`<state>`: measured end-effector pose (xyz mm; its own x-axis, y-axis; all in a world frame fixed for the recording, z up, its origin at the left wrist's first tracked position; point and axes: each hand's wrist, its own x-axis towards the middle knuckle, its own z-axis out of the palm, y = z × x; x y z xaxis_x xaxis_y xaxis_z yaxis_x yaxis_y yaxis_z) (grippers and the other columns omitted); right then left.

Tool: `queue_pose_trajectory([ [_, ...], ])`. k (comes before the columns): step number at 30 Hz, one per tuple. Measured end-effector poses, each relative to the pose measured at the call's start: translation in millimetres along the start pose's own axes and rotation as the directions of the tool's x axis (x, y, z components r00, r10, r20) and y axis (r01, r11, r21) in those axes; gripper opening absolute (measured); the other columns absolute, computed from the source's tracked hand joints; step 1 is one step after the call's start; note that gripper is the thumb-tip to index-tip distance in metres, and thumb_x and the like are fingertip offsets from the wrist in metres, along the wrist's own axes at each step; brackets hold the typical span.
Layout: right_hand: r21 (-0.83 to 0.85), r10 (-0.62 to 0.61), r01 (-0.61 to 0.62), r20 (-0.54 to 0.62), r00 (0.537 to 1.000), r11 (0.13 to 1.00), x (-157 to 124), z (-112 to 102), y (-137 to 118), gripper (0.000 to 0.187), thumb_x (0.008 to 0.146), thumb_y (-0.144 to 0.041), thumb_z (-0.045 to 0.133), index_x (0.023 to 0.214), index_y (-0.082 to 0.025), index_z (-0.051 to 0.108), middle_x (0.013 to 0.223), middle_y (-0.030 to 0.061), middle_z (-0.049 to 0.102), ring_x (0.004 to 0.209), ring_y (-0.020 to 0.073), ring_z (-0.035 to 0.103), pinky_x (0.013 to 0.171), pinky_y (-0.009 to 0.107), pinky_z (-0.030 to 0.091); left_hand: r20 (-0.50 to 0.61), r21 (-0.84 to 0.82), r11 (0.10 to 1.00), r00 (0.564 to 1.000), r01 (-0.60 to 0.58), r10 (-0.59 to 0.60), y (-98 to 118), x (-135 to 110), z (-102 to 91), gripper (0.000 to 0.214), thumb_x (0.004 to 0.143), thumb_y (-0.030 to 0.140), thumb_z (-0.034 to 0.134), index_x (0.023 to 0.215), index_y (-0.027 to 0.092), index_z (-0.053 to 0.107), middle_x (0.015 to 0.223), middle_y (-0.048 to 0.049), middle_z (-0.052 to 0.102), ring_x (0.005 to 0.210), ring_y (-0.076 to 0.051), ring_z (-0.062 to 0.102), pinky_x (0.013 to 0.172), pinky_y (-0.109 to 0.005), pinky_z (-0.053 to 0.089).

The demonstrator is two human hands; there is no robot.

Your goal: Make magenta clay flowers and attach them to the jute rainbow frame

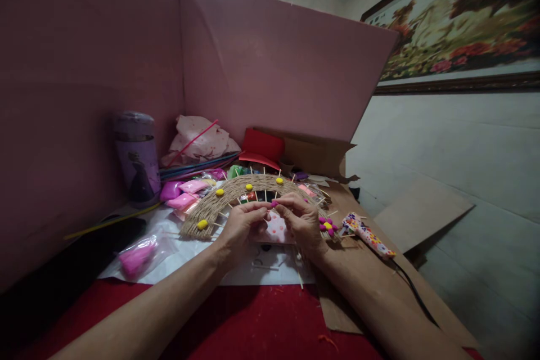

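Observation:
A jute-wrapped arch (236, 188) with wooden sticks poking out lies on white paper (177, 259). Yellow clay balls (202, 224) sit on several stick tips, and a pink clay flower with a yellow centre (328, 225) is at its right end. My left hand (241, 226) and my right hand (300, 220) meet over the arch's middle, fingertips pinched together on a small magenta clay piece (274, 203).
Pink clay packets (185, 196) and a bagged pink lump (135, 259) lie to the left. A purple tumbler (137, 157) stands at the back left. A patterned glue gun (366, 234) with a black cord lies right on cardboard (422, 211). Pink boards wall the back.

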<state>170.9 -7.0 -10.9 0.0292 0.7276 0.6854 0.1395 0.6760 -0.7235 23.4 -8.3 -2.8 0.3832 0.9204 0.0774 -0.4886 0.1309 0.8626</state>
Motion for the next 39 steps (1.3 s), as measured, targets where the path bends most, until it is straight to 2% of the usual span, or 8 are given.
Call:
queue_pose_trajectory([
  [4, -0.031, -0.03, 0.03, 0.003, 1.0, 0.999, -0.5, -0.1, 1.1, 0.007, 0.076, -0.024, 0.067, 0.08, -0.024, 0.073, 0.076, 0.0021, 0.059, 0.075, 0.0155, 0.054, 0.068, 0.03, 0.044, 0.013, -0.007, 1.0, 1.0, -0.006, 0.006, 1.2, -0.2, 1.6, 0.023, 0.061, 0.018, 0.069, 0.082, 0.011, 0.066, 0.06, 0.0019, 0.054, 0.043, -0.003, 0.037, 0.039, -0.017, 0.023],
  [6, -0.042, -0.04, 0.041, 0.013, 0.999, 0.998, -1.0, 0.4, 1.0, 0.008, 0.075, -0.024, 0.067, 0.081, -0.025, 0.073, 0.077, 0.0021, 0.058, 0.075, 0.0155, 0.054, 0.068, 0.03, 0.044, 0.014, -0.014, 1.0, 1.0, -0.002, 0.003, 0.8, -0.1, 1.8, 0.021, 0.063, 0.027, 0.071, 0.076, 0.011, 0.064, 0.055, 0.0036, 0.049, 0.042, -0.003, 0.035, 0.039, -0.016, 0.023],
  [10, -0.069, -0.052, 0.055, 0.039, 0.998, 0.996, -2.3, 1.5, -1.4, 0.01, 0.075, -0.021, 0.067, 0.082, -0.025, 0.073, 0.076, 0.0017, 0.057, 0.073, 0.0148, 0.053, 0.064, 0.028, 0.043, 0.028, 0.035, 0.999, 1.0, -0.001, 0.0, -2.4, 1.0, -0.4, 0.034, 0.063, 0.041, 0.073, 0.06, 0.012, 0.056, 0.047, 0.0059, 0.041, 0.038, -0.002, 0.029, 0.037, -0.017, 0.016],
  [15, -0.103, -0.065, 0.073, 0.071, 0.995, 0.992, -3.4, 1.2, -2.2, 0.015, 0.075, -0.02, 0.067, 0.088, -0.026, 0.072, 0.078, 0.0017, 0.057, 0.072, 0.0141, 0.053, 0.063, 0.028, 0.043, 0.018, 0.065, 0.998, 1.0, -0.014, 0.013, -3.3, 0.8, -2.2, 0.035, 0.061, 0.042, 0.075, 0.061, 0.012, 0.057, 0.046, 0.0058, 0.04, 0.039, -0.003, 0.029, 0.037, -0.017, 0.016],
  [21, -0.092, -0.067, 0.071, 0.049, 0.997, 0.993, -4.5, 0.7, -0.4, 0.016, 0.076, -0.018, 0.066, 0.086, -0.027, 0.072, 0.078, 0.0009, 0.055, 0.073, 0.0136, 0.053, 0.061, 0.027, 0.043, 0.019, 0.028, 0.999, 0.999, 0.034, -0.034, -0.2, -0.7, -0.4, 0.036, 0.062, 0.042, 0.074, 0.059, 0.012, 0.055, 0.049, 0.0042, 0.045, 0.038, -0.003, 0.031, 0.036, -0.018, 0.019],
  [29, -0.117, -0.086, 0.091, 0.054, 0.995, 0.989, -6.1, 0.4, -2.5, 0.015, 0.077, -0.019, 0.065, 0.086, -0.027, 0.072, 0.078, 0.0012, 0.056, 0.074, 0.0142, 0.054, 0.063, 0.028, 0.044, 0.022, 0.033, 0.999, 1.0, 0.01, -0.011, -3.5, 1.4, -2.5, 0.034, 0.063, 0.042, 0.073, 0.058, 0.013, 0.055, 0.048, 0.0048, 0.043, 0.038, -0.003, 0.031, 0.037, -0.018, 0.019],
  [35, -0.161, -0.08, 0.091, 0.074, 0.994, 0.983, -5.8, 0.7, -5.0, 0.015, 0.077, -0.019, 0.065, 0.089, -0.026, 0.071, 0.078, 0.0013, 0.057, 0.071, 0.0137, 0.053, 0.058, 0.026, 0.042, 0.025, 0.07, 0.997, 1.0, -0.008, 0.006, -3.4, 1.8, -2.2, 0.032, 0.06, 0.039, 0.075, 0.062, 0.012, 0.058, 0.044, 0.0056, 0.042, 0.037, -0.002, 0.03, 0.037, -0.018, 0.016],
  [39, -0.147, -0.091, 0.099, 0.061, 0.994, 0.984, -5.6, 0.5, -3.8, 0.012, 0.078, -0.018, 0.063, 0.084, -0.025, 0.071, 0.077, 0.0014, 0.057, 0.072, 0.0141, 0.054, 0.061, 0.028, 0.043, 0.037, 0.037, 0.999, 0.999, 0.022, -0.023, -1.9, 0.9, -1.3, 0.037, 0.064, 0.044, 0.072, 0.059, 0.013, 0.054, 0.048, 0.004, 0.046, 0.036, -0.003, 0.032, 0.036, -0.018, 0.018],
])
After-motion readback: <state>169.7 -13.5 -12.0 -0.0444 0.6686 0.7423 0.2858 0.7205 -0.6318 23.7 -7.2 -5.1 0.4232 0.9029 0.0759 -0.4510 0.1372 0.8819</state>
